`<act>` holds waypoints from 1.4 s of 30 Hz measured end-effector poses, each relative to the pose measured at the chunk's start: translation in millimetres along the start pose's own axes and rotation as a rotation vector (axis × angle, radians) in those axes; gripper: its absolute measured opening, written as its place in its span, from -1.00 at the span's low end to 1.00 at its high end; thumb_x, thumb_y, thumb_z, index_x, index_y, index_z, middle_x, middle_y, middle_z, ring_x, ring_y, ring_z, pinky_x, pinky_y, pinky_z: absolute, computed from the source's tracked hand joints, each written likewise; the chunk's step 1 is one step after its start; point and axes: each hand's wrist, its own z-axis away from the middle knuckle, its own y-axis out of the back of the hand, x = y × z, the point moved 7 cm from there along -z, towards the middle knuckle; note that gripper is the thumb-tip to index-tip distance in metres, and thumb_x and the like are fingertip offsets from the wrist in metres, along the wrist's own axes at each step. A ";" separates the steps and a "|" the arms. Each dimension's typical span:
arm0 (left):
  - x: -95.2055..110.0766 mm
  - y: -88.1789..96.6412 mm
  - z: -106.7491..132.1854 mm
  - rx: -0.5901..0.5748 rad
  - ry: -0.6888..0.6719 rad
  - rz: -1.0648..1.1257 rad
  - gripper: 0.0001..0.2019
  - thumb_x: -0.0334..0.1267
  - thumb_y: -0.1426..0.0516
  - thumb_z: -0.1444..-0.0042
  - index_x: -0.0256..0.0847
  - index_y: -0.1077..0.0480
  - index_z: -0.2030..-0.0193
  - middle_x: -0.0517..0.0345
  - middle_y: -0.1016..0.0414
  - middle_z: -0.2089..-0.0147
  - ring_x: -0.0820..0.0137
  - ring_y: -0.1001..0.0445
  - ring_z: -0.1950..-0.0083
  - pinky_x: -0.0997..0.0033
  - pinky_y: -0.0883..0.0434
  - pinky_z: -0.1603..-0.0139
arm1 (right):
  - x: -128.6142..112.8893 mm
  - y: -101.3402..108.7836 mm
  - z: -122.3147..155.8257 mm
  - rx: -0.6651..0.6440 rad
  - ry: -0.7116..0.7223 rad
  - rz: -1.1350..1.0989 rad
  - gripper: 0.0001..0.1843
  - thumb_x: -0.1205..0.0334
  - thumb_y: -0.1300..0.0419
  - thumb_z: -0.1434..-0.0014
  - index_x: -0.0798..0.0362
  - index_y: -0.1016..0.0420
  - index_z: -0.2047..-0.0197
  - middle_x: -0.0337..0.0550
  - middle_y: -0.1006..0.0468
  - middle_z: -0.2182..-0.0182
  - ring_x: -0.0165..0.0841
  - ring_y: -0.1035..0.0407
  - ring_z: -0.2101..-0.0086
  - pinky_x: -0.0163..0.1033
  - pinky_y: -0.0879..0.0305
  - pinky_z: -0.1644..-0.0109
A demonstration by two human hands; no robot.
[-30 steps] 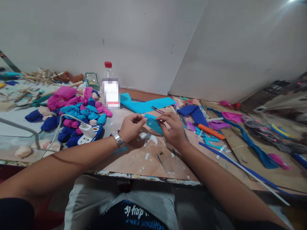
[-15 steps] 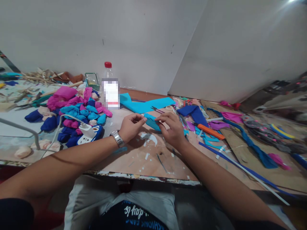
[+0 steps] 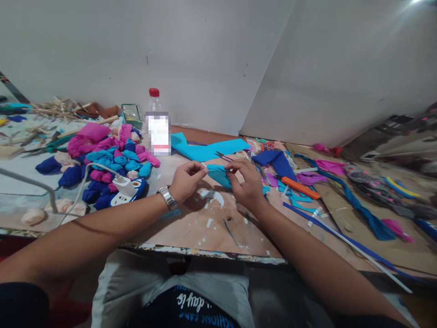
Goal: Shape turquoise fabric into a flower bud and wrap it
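Turquoise strip [image 3: 218, 176] is held over the worktop [image 3: 211, 237], its right end pinched by the right grip [image 3: 245, 184], its left corner apparently by the left grip [image 3: 186, 183], now presenting a broader face than half a second ago, suggesting unfinished handling.

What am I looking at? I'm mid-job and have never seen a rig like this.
There is no machine: these are a person's bare hands, seen by one head-worn camera looking forward and down. The left hand, with a watch at its wrist, and the right hand hold a blue piece between their fingertips, over the table. Behind it lies a longer blue strip. To the left are pink and blue bundles and a white plug, with a bottle standing behind. To the right lies an orange tool among colored scraps.
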 end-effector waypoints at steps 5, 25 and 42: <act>1.0 -0.2 0.3 -0.006 0.001 0.005 -0.80 -0.13 -0.29 -0.01 -0.20 -0.44 0.43 0.18 -0.50 0.37 0.40 -0.43 0.29 0.35 -0.41 0.16 | 0.9 0.1 -0.3 0.014 -0.004 -0.022 -0.86 0.37 -0.17 -0.30 -0.04 -0.49 0.12 -0.11 -0.56 0.20 -0.20 -0.46 0.19 0.01 -0.40 0.01; 6.2 -0.6 3.7 -0.006 -0.079 -0.006 -0.65 0.05 -0.37 -0.01 -0.23 -0.52 0.39 0.13 -0.54 0.40 0.41 -0.45 0.35 0.37 -0.44 0.26 | 4.1 0.5 0.1 0.027 0.000 -0.020 -0.85 0.39 -0.20 -0.25 -0.03 -0.49 0.14 -0.13 -0.55 0.20 -0.23 -0.44 0.25 -0.03 -0.36 0.06; 24.1 -1.5 11.6 -0.036 -0.311 -0.143 -0.89 -0.23 -0.23 -0.22 -0.22 -0.52 0.22 0.10 -0.58 0.25 0.40 -0.49 0.23 0.35 -0.45 0.10 | 5.5 -0.5 -1.3 -0.004 -0.033 -0.038 -0.86 0.38 -0.16 -0.26 -0.01 -0.46 0.14 -0.09 -0.54 0.20 -0.20 -0.43 0.22 -0.01 -0.35 0.06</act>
